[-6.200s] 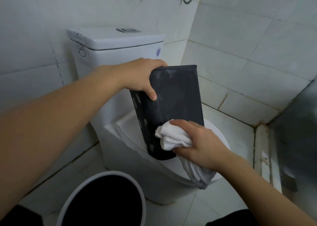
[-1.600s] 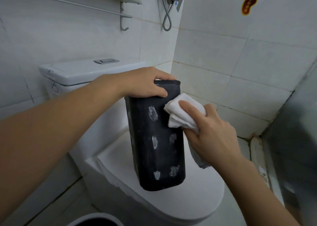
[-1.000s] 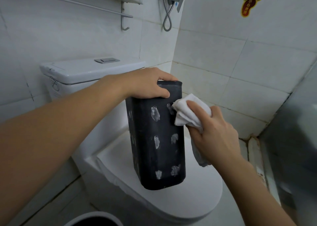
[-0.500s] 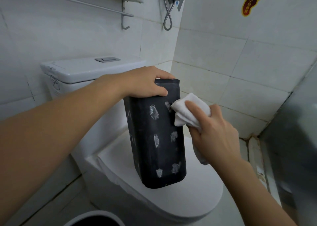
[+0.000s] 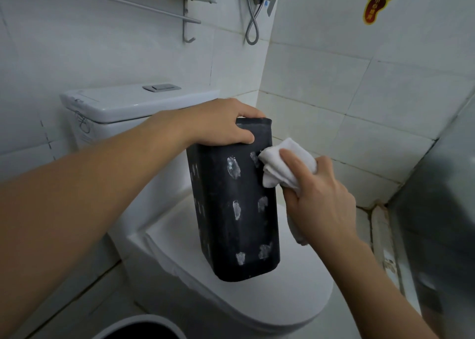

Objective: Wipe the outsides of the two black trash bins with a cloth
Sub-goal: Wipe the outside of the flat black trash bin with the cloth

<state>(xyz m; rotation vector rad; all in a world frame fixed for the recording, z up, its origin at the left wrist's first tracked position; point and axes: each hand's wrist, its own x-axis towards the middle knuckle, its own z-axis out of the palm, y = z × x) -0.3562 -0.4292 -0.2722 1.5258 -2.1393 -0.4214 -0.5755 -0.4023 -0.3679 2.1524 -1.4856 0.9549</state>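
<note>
- On the closed toilet lid (image 5: 295,302) stands the black bin (image 5: 239,210), upright, whitish smudges remaining across its near face; wiping judged incomplete.
- Second bin (image 5: 144,331), floor level, not yet attended.
- Left hand (image 5: 218,125) grips the rim.
- Right hand (image 5: 321,200) clutches the cloth (image 5: 280,166), now shifted slightly lower against the top corner.

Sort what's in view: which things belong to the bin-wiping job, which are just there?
Job: black bin, white cloth, left hand, right hand, round bin.
Bystanders: toilet, cistern, shower hose, footprint sticker.
</note>
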